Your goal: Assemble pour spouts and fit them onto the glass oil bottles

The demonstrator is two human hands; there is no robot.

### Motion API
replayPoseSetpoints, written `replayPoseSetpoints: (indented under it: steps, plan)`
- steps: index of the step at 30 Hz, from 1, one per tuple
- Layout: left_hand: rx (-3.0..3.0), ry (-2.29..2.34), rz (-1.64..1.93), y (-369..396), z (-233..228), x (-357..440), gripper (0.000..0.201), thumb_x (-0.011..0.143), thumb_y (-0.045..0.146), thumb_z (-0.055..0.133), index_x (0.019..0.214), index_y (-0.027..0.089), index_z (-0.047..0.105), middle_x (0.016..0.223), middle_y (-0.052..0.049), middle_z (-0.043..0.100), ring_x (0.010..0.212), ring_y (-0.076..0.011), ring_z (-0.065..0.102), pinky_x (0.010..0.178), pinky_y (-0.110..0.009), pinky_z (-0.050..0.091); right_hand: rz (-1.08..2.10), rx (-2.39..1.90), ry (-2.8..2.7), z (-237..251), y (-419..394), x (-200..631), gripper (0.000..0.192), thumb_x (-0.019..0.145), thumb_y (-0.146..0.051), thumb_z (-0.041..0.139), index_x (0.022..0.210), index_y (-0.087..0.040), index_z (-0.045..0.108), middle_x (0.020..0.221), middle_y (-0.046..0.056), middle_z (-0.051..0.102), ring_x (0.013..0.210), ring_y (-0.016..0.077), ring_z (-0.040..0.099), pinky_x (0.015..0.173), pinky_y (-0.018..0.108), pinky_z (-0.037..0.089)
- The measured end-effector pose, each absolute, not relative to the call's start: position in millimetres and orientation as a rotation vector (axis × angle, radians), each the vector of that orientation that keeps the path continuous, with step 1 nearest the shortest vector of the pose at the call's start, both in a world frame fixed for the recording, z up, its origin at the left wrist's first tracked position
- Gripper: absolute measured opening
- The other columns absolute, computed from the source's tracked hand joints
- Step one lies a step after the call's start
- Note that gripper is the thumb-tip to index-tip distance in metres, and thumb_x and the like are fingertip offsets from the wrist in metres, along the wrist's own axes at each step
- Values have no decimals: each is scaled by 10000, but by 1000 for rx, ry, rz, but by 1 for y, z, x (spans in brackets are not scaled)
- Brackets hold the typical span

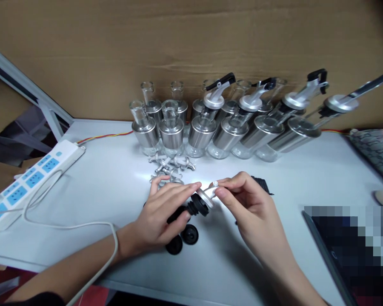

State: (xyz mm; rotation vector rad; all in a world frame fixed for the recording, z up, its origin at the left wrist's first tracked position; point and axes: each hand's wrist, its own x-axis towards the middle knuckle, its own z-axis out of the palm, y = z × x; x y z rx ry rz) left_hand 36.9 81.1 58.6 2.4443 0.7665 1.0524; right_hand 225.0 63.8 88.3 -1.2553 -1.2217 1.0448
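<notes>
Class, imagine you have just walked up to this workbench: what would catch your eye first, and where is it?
First, the row of glass bottles with steel collars along the cardboard wall at the back, some fitted with black-levered pourers. Next, at the table's centre, the left hand and right hand meet on a pourer spout with a black stopper. A white power strip with blue sockets lies at the left.

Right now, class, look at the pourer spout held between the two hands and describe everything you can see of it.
The pourer spout joins a silver metal-looking cap and small nozzle to a black ribbed stopper that looks like rubber. It lies tilted, stopper towards the left hand, nozzle towards the right hand. Both hands pinch it just above the white table, near two loose black stoppers.
</notes>
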Motion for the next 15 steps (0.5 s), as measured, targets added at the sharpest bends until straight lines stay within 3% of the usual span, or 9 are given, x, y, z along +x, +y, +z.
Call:
replayPoseSetpoints:
  steps: [4,15]
  plan:
    - [2441,799,1127,82,59,39,437,861,216,472,1294,179,431,1097,-97,670,925,-180,637,969,-399,302,1056,-1254,-1247,90,62,223,109,798,-214,631,704,-216,577,646,-37,643,592,80,594,553,153,475]
    - [2401,851,1158,82,59,42,287,827,279,467,1102,200,498,964,-44,685,850,-173,649,943,-380,300,991,-1281,-1341,89,61,222,94,789,-199,637,708,-220,594,677,-32,634,631,84,603,575,148,473]
